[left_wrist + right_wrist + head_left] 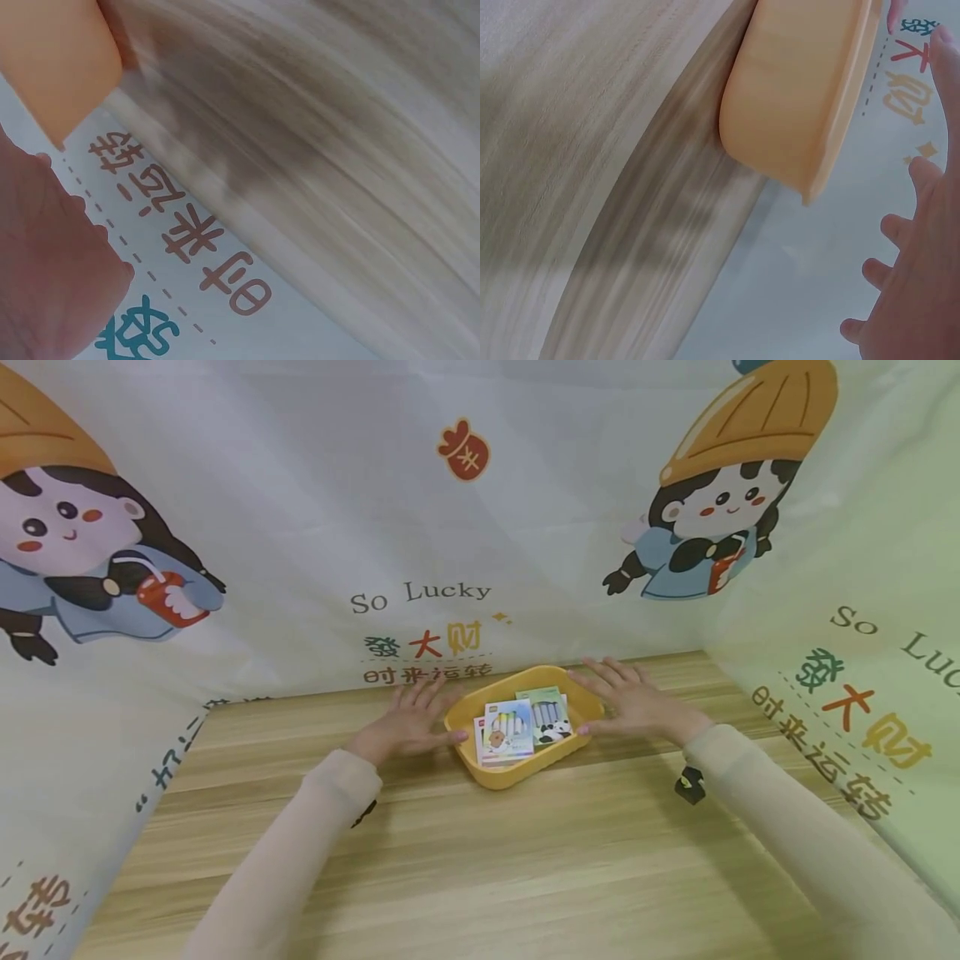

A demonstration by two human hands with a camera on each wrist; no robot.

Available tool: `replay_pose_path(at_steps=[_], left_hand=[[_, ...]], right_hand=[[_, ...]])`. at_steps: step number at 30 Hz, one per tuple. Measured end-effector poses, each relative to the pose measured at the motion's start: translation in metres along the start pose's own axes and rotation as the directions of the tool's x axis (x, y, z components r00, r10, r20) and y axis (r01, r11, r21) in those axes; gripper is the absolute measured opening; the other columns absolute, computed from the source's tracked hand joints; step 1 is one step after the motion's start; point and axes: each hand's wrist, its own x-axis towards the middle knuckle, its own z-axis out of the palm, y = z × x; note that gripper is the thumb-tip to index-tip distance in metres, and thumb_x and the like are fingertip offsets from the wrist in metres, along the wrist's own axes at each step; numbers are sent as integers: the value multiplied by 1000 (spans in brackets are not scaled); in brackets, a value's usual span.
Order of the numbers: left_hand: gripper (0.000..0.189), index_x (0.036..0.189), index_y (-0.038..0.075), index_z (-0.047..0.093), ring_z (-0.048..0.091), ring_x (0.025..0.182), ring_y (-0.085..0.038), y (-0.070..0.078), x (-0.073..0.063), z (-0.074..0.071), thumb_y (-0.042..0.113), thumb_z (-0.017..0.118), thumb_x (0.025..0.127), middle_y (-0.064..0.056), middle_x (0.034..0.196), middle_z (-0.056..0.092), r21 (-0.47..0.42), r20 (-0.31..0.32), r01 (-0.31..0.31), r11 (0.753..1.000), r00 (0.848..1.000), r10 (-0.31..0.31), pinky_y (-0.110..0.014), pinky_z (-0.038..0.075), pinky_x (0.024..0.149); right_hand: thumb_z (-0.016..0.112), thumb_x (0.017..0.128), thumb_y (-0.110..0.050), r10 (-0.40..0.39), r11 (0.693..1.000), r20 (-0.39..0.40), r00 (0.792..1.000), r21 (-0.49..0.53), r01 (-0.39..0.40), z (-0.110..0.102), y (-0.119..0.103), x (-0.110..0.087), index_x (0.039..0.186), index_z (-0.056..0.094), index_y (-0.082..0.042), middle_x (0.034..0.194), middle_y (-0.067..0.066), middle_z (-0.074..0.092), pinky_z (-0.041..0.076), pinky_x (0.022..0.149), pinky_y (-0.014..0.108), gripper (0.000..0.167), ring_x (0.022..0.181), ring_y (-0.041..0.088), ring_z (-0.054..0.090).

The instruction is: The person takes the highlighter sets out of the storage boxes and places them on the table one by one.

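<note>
A yellow plastic basket point(517, 775) sits near the back of the table, turned at a slant. Inside it lie small boxes with pictures of colored pens: a white one with a bear point(510, 731) at the front and a green one with a panda point(546, 714) behind it. My left hand point(408, 720) is at the basket's left end, fingers spread, thumb tip at the rim. At the right end is my right hand point(633, 697), its fingers fanned out and its thumb reaching to the rim. In the right wrist view the fingers point(900, 274) are straight, apart from the basket's side point(791, 82).
The wood-grain table point(510, 877) is bordered by a printed white cloth point(300, 527) at the back and both sides. The back cloth rises close behind the basket. A small black object point(690, 785) shows under the right wrist.
</note>
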Motion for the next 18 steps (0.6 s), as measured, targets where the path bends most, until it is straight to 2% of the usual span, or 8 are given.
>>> replay_pose_path(at_steps=[7, 13, 18], left_hand=[[89, 161, 24, 7, -3, 155, -41, 0, 0, 6, 73, 37, 93, -13, 169, -5, 3, 12, 4, 1000, 1000, -4, -66, -1, 122], [92, 161, 20, 7, -2, 155, -42, 0, 0, 7, 74, 36, 93, -14, 168, -5, -6, 26, 6, 1000, 1000, -6, -66, 0, 122], [91, 161, 22, 5, -3, 156, -39, 1, 0, 6, 76, 34, 93, -12, 168, -6, 1, 34, 17, 1000, 999, -17, -64, 2, 124]], right_hand=[[58, 89, -65, -4, 1000, 10, 1000, 18, 4, 5, -2, 4, 160, 17, -27, 169, 10, 5, 6, 117, 74, 90, 154, 43, 7], [57, 89, -65, -25, 1000, -8, 1000, -16, 25, 7, -4, 7, 159, 18, -26, 169, 12, 9, 11, 117, 74, 90, 153, 44, 11], [57, 88, -67, -29, 999, -7, 1000, -14, 29, 7, -8, 11, 159, 18, -29, 169, 10, 10, 11, 118, 72, 90, 154, 41, 11]])
